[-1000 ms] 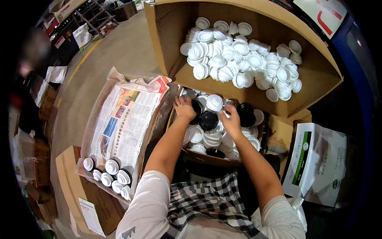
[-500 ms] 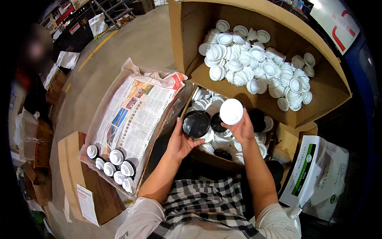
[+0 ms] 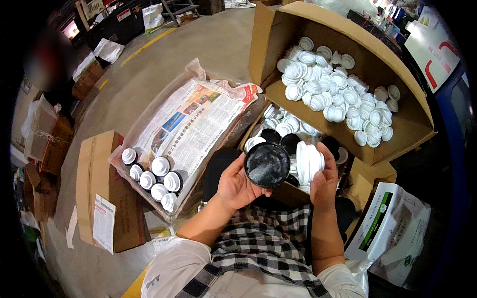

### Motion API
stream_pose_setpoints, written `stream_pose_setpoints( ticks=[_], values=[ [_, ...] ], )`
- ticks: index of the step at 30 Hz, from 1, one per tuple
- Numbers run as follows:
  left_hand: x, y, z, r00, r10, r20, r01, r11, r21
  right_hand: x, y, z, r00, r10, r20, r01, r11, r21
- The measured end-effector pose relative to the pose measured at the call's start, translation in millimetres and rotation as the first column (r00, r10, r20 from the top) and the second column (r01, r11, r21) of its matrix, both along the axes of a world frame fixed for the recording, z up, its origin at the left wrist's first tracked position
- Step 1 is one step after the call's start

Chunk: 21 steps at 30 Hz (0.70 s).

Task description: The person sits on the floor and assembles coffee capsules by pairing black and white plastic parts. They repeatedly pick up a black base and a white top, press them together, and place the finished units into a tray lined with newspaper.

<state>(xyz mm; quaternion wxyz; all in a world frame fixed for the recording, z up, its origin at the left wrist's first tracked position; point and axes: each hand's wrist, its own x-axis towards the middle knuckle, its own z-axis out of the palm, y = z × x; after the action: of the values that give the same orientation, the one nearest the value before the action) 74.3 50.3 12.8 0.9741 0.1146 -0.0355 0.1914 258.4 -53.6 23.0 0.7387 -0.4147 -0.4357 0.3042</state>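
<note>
My left hand [image 3: 234, 185] grips a shallow, round black plastic cap [image 3: 267, 165] by its edge, its flat face turned up. Close beside it, my right hand [image 3: 325, 178] holds a white stepped, ringed plastic piece [image 3: 309, 161] tipped on its side. The two parts are near each other; whether they touch, I cannot tell. Beneath my hands, a carton holds loose white pieces [image 3: 284, 129] and black caps [image 3: 290, 144]. On the left, several white stepped pieces with black bases [image 3: 160, 166] stand in the near end of a newspaper-lined tray [image 3: 140, 118].
A large carton [image 3: 262, 47] at the far right lies with its opening toward me, holding a heap of white ringed pieces [image 3: 338, 92]. Beside the tray is a brown cardboard box [image 3: 94, 179]. A white-and-green printed package [image 3: 392, 223] sits at the right.
Both hands have come closer together and nearer to me. The white piece has turned from its flat face to its stepped side. The whole view has shifted.
</note>
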Motion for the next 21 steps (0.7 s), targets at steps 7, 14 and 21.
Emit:
stream_pose_setpoints(
  ticks=[7, 14, 21],
  values=[
    [-21.8, -22.5, 16.7, 0.982, -0.008, -0.189, 0.004, 1.0, -0.02, -39.4, -30.5, 50.1, 0.721, -0.114, 0.683, 0.094, 0.993, 0.066],
    [-35.1, -29.7, 16.3, 0.99, -0.083, -0.119, 0.073, 0.994, -0.082, -59.7, -45.2, 61.9, 0.61, -0.169, 0.774, 0.163, 0.983, 0.086],
    [-36.0, -55.3, 29.9, 0.974, 0.157, -0.166, -0.133, 0.98, 0.15, -73.4, -47.9, 54.7, 0.663, -0.245, 0.707, 0.247, 0.964, 0.102]
  ],
)
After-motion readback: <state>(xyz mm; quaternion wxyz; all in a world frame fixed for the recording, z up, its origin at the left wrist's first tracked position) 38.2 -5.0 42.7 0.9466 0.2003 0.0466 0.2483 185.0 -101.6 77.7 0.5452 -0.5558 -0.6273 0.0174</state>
